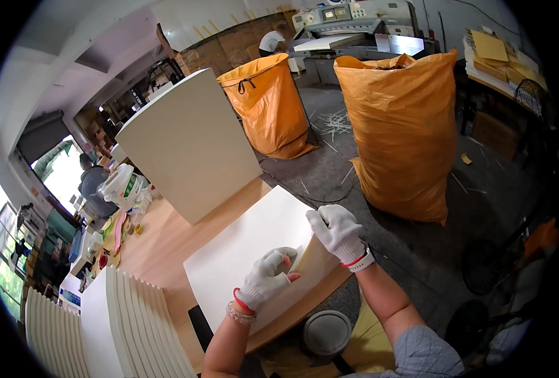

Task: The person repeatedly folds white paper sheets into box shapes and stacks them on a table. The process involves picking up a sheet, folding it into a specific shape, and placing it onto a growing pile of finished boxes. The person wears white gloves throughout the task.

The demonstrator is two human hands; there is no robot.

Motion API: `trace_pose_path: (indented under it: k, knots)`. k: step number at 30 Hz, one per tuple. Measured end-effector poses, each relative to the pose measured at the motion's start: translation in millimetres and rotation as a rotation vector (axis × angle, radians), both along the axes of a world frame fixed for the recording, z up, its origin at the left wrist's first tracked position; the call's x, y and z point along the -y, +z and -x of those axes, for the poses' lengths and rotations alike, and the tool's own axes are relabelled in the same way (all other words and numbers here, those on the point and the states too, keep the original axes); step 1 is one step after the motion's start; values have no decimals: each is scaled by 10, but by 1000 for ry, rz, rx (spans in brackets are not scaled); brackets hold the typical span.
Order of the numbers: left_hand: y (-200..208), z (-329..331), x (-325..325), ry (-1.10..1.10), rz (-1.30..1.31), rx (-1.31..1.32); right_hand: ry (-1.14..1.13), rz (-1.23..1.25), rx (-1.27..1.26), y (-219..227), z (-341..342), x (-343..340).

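A broad white paper sheet [235,252] lies across the near part of the wooden table, its right edge lifted and bent into a beige-looking curl. Both hands wear white knitted gloves. My right hand [337,232] is closed on the upper part of that raised edge, fingers folded in. Lower down, my left hand [267,277] curls at the same edge, thumb and forefinger around it with their bare tips showing. Whether the edge is one sheet or several together I cannot tell.
A tall pale stack [191,138] stands on the table [159,236] behind the sheet. Ridged white stacks [137,321] sit at the near left. Two orange sacks [399,126] [267,107] stand on the floor beyond. A round-topped stool [327,332] is close to me. Two people are farther off.
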State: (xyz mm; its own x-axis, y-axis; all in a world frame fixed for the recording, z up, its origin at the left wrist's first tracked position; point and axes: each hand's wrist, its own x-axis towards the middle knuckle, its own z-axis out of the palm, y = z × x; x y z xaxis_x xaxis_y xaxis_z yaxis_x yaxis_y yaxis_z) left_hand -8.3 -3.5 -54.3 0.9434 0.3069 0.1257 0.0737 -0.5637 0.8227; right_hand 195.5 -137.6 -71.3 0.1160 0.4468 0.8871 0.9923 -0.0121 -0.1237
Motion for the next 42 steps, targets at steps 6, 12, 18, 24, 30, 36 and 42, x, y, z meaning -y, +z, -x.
trace_pose_path:
  k: [6,12,18,24,30,36,42]
  knots:
    - [-120,1,51,34,11,280,135,7,-245,61,32,19]
    - [-4,22,-49,-132,-345,96,80,-30,-105,-4,22,-22]
    - [7,-11,42,-67,-262,236,92,-75,-180,4,43,-42]
    - [-49,19,-35,-121,-414,196,144,-55,-402,167,122,-13]
    - [13,-14,24,-114,-311,211,74,-37,-221,129,113,-27]
    - [-53,-12,-16,-123,-297,234,153,-96,-365,115,108,-46]
    - [-27,18,1,-115,-331,273,165,-121,-385,138,134,-43]
